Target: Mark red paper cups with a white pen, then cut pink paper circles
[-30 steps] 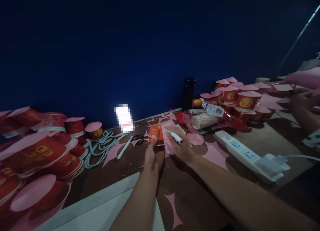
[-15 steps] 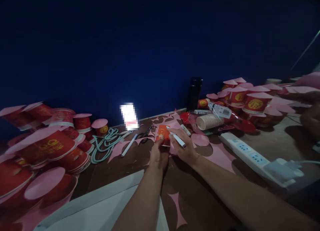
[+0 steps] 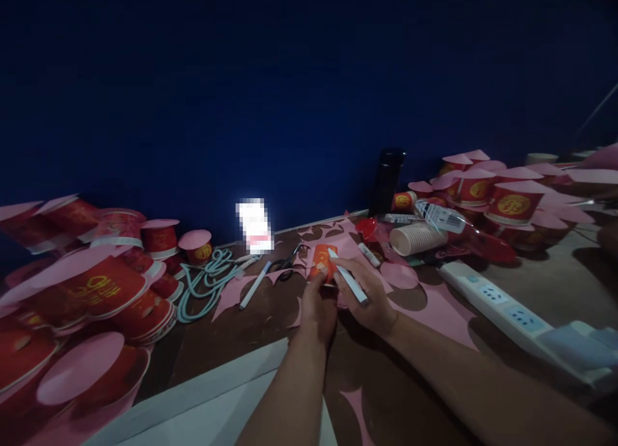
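Note:
My left hand [image 3: 317,311] is closed on a small red paper cup [image 3: 322,264] with gold print, held upside down over a pink sheet of paper [image 3: 346,250] on the brown table. My right hand [image 3: 369,298] grips a white marker pen [image 3: 348,282], whose tip rests against the cup's side. Both forearms reach in from the lower edge of the view.
Red cups capped with pink paper discs are piled at left [image 3: 91,285] and at back right [image 3: 506,198]. Scissors [image 3: 282,264], a second pen [image 3: 254,285], a teal cord [image 3: 205,280], a stack of plain cups [image 3: 418,238], a black bottle [image 3: 386,179] and a white power strip [image 3: 502,301] lie around.
My right hand has drawn the pen in to the cup that my left hand keeps holding. The view has shifted to the left, so things sit further right in the frame.

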Demonstrator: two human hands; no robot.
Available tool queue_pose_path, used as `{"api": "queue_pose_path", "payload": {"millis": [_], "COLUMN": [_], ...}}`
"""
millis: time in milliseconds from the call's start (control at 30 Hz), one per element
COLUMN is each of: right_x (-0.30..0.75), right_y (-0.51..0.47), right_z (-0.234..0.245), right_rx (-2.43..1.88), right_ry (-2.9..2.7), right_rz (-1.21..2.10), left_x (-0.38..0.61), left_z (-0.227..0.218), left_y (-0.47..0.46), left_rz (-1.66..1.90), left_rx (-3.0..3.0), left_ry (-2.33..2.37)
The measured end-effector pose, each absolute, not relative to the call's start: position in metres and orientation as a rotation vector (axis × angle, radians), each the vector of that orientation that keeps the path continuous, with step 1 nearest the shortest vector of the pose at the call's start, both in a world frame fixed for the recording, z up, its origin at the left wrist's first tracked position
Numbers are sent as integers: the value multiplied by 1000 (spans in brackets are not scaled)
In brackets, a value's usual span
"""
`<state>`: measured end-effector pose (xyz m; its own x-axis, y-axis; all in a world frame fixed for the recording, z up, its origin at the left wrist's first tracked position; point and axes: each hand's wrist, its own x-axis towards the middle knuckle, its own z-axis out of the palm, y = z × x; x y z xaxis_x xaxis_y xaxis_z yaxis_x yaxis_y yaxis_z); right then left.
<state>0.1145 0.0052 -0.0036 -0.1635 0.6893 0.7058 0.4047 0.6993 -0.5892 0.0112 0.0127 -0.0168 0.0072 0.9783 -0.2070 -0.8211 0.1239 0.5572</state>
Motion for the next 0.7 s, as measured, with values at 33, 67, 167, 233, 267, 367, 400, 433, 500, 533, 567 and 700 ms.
{"api": "queue_pose_path", "payload": {"millis": [33, 67, 167, 233, 267, 367, 400, 433, 500, 533, 567, 700], "right_x": [114, 113, 112, 112, 111, 111, 111, 111, 111, 111, 112, 113], "right_y": [5, 6, 6, 6, 5, 2, 1, 0, -1, -2, -2, -2], "right_z": [-4, -5, -6, -5, -4, -2, -1, -1, 0, 0, -1, -1], "right_rx": [-867, -868, -860, -852, -847, -842, -840, -838, -834, -829, -828, -845], "right_ry": [-1795, -1801, -1810, -1815, -1815, -1820, -1827, -1833, -1842, -1846, -1851, -1885], "right_rz": [329, 339, 346, 346, 345, 350, 355, 357, 352, 348, 346, 356], "left_x": [10, 10, 9, 9, 10, 10, 10, 10, 9, 9, 9, 9], "left_z": [-17, -16, -15, -14, -14, -15, -15, -16, -17, -18, -18, -16], "left_y": [13, 14, 14, 15, 15, 16, 16, 16, 17, 17, 17, 16], "left_rz": [1436, 1431, 1414, 1404, 1401, 1408, 1409, 1408, 1400, 1392, 1382, 1372], "left_rx": [313, 308, 280, 255, 240, 206, 195, 185, 178, 180, 185, 219], "left_ry": [632, 632, 609, 588, 580, 574, 586, 602, 636, 654, 673, 719]}}
